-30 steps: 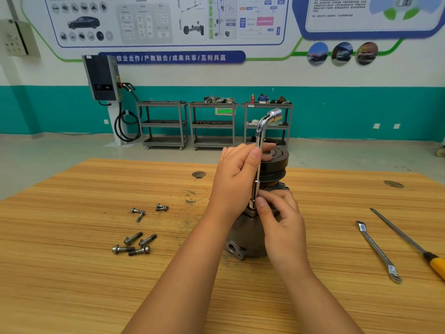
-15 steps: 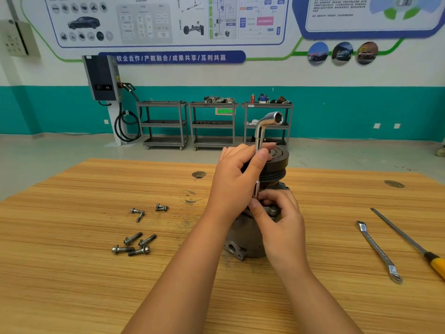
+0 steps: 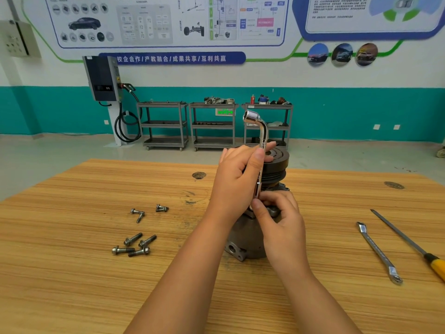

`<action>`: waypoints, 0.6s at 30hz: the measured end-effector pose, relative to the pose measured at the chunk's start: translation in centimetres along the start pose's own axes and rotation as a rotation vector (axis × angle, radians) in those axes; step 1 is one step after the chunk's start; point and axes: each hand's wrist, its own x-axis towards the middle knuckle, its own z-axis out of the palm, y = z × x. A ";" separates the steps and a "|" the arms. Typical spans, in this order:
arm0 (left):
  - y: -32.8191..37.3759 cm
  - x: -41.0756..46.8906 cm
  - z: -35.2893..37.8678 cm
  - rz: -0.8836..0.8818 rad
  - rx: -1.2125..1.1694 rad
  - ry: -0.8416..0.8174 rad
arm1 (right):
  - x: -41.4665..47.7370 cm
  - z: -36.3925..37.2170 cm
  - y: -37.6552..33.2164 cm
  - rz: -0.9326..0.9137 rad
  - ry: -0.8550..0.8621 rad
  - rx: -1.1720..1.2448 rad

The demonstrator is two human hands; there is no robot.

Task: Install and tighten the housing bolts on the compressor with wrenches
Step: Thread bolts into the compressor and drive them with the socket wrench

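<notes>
Head view: compressor (image 3: 243, 239) is stood upright near ctr of the wooden table (image 3: 72, 285), black pulley (image 3: 277, 162) on top, grey body below w/ a port flange facing the camera. An L-shaped socket wrench (image 3: 261, 131) is held roughly vert. against the near side of the pulley, bent end up, its open socket pointed up-left.

The wrench shaft is gripped by the left hand (image 3: 237, 179), fingers wrapped round it and thumb laid along it, at pulley height. The lower end of the shaft is pinched btwn thumb and fingertips of the right hand (image 3: 281, 220), right at the top of the grey body. The bottom socket and whatever it sits on are hidden behind those fingers, so engagement w/ a bolt cannot be told.

Loose bolts (image 3: 134, 244) are laid on the table left of the compressor, well apart from it, in two clusters: four nearer the camera, a few more farther back. Right of the compressor a flat wrench (image 3: 378, 251) is laid on the table, and just beyond it a screwdriver (image 3: 404, 237) w/ yellow handle, both angled alike and touched by neither hand.

In the bkgd, three grey shelf carts (image 3: 163, 124) are lined up along a teal-and-white wall, w/ a wall-mounted charger box (image 3: 102, 78) and coiled cable to their left, and posters above.
</notes>
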 end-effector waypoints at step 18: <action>0.0 0.0 0.1 0.024 -0.016 0.025 | -0.3 0.3 -0.4 -0.005 0.022 0.013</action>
